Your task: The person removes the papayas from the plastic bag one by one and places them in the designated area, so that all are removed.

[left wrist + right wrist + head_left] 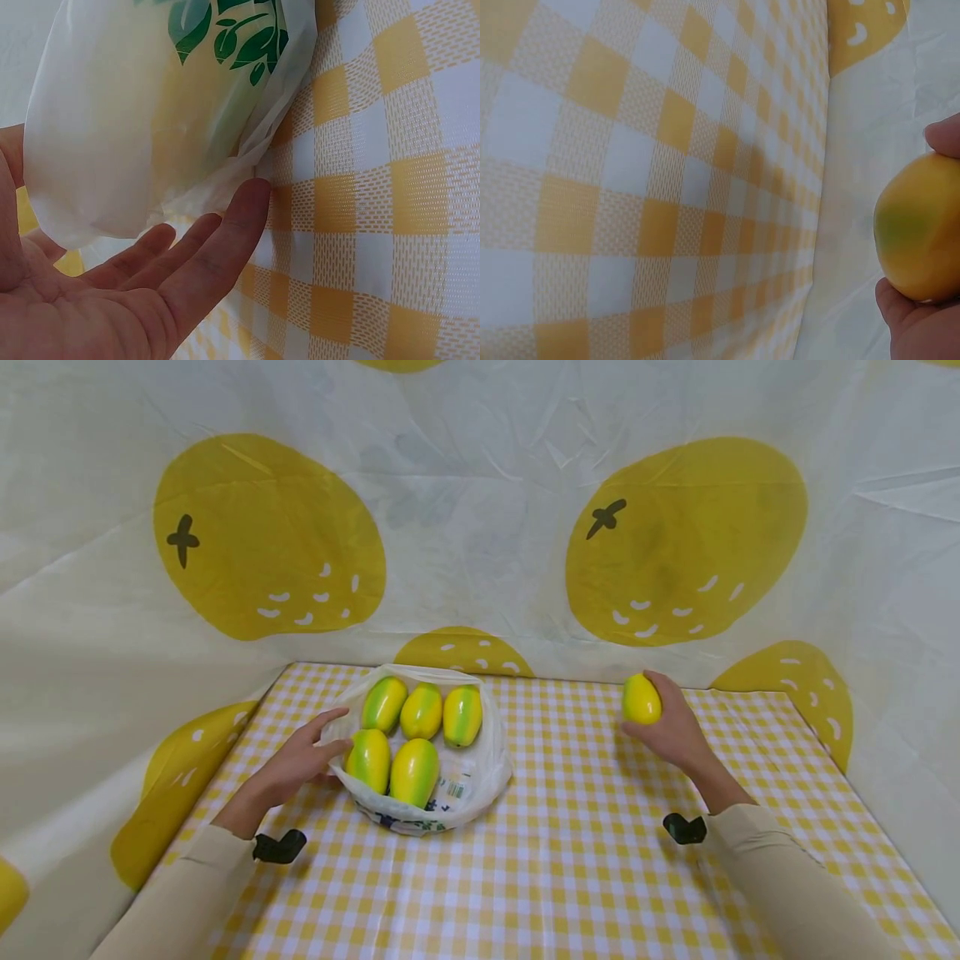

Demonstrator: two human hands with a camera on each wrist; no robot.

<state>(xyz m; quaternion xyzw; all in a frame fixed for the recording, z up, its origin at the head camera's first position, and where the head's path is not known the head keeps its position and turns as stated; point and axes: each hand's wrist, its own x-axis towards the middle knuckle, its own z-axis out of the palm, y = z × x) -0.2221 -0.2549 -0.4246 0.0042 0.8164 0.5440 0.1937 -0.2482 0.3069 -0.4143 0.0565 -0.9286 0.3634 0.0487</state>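
A white plastic bag with green leaf print stands with its mouth spread wide. Inside it lie several glossy yellow-green mangoes. At the bag's left rim is my left hand, its fingers loosely extended. In the left wrist view, the fingers lie along the outside of the bag, fingertips right at its wall. Well to the right of the bag, my right hand grips another mango between thumb and fingers. The right wrist view shows that mango at its right edge.
A yellow-and-white checked cloth covers the table. Behind and beside it hangs a pale curtain printed with big yellow fruits, meeting the table's back edge. Dark wrist mounts sit at both sleeves.
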